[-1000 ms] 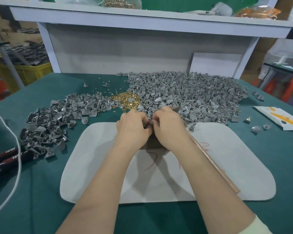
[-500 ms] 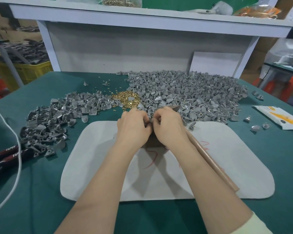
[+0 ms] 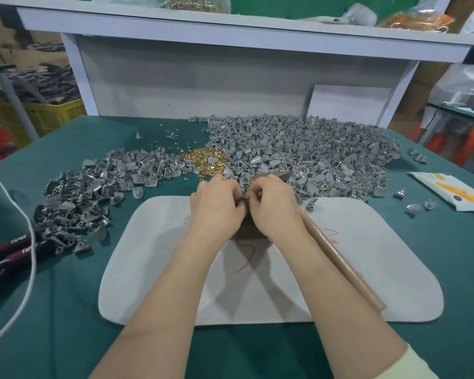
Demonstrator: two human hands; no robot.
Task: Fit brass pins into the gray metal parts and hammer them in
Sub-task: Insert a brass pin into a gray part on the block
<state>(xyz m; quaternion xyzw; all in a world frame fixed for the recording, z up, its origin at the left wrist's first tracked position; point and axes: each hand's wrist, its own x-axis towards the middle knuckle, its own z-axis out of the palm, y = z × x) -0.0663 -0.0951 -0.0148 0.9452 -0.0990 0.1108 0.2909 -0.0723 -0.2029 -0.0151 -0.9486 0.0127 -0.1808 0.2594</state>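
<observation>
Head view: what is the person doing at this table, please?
A person's left hand and right hand meet over the white mat, fingers pinching a small gray part between them; any pin is hidden. The hammer lies along the right forearm. Brass pins and heaps of gray parts lie just beyond.

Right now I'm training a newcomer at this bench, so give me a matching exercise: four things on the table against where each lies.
Things:
1. brass pins
2. red-black tool
3. packet
4. hammer

Places:
A. right edge of the table
B. across the white mat
C. between the gray piles
D. left edge of the table

Pairs: 1-C, 2-D, 3-A, 4-B
</observation>
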